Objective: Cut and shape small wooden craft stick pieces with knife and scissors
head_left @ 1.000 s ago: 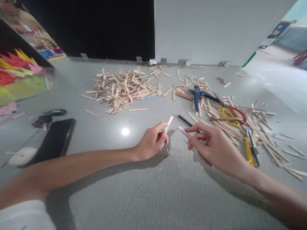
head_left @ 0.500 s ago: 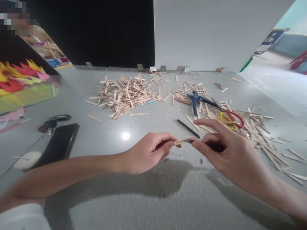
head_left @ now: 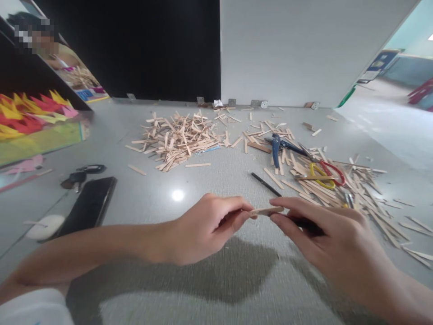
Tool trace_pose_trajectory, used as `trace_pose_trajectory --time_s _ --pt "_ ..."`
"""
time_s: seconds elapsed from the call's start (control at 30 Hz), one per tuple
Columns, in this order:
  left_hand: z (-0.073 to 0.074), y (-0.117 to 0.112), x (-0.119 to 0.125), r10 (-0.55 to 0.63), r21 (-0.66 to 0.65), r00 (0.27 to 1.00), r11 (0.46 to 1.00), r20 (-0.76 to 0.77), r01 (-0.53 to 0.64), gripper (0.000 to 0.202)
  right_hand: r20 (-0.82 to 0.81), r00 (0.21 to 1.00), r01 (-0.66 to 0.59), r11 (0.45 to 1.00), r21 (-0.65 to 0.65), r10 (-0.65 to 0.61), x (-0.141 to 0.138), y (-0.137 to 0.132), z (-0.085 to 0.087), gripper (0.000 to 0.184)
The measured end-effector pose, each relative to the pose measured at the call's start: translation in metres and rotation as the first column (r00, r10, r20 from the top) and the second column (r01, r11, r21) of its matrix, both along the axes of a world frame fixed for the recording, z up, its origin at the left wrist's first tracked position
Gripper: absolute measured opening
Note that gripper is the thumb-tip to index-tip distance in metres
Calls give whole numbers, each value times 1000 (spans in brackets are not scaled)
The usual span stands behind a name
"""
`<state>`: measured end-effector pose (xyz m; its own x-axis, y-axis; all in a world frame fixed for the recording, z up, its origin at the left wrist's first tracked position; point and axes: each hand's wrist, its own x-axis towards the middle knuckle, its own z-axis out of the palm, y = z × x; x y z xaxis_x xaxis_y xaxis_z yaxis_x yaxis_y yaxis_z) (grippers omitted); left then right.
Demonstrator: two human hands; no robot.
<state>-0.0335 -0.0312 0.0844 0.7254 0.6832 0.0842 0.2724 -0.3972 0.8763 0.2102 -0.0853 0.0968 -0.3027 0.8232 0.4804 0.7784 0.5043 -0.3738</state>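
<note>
Stick [head_left: 267,211] between our hands
Our left hand [head_left: 206,230] pinches its 9 o'clock end, our right hand [head_left: 326,239] its 3 o'clock end.

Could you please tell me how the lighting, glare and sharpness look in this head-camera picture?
Head view: a bright glare spot sits on the grey table; the left hand and right hand, pinching a wooden stick, cast a soft shadow beneath them; the coloured paper at the left edge is blurred and stretched.

The stick pile [head_left: 176,137] lies behind the held stick [head_left: 267,211], phone [head_left: 86,207] to its left, scissors [head_left: 324,174] right.
</note>
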Motion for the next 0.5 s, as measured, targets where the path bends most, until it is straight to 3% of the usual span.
trace_pose_trajectory --time_s 0.2,0.37,0.5 --pt "-3 -3 -2 15 11 1000 1000 3 -15 31 6 1000 -12 1000 -12 12 0 -2 -4 20" --pt "-5 -5 -2 9 98 999 995 -32 -6 27 -16 1000 -17 999 -30 17 -2 -3 -9 18" --pt "-7 -6 -3 10 95 1000 995 -24 -7 26 -74 997 -31 994 -101 23 -3 -3 -10 14"
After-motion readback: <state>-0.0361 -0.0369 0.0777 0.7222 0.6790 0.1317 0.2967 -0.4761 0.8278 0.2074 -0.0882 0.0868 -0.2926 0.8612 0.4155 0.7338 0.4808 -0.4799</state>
